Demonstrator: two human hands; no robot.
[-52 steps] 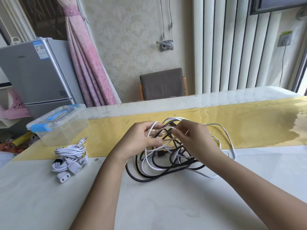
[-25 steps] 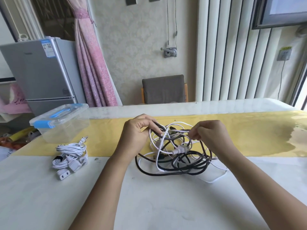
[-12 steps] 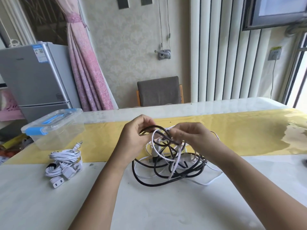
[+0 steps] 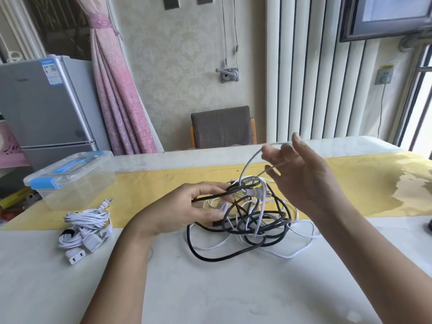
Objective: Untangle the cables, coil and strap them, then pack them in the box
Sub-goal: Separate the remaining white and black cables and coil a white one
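Mid-untangling, left hand (image 4: 187,206) pinches the black cable (image 4: 215,195) while right hand (image 4: 304,176), fingers half-curled, holds a white cable (image 4: 247,164) loop above the tangle (image 4: 252,220), which next likely needs pulling clear.

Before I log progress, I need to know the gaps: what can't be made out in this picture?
Head view, all four:
- Tangle: how many cables there are; the black and white loops overlap.
- Right hand: its grip on the white cable; motion blur.
- Left hand: whether it pinches the black cable; the fingers cover it.
- Dark thing: cut off by the right edge.
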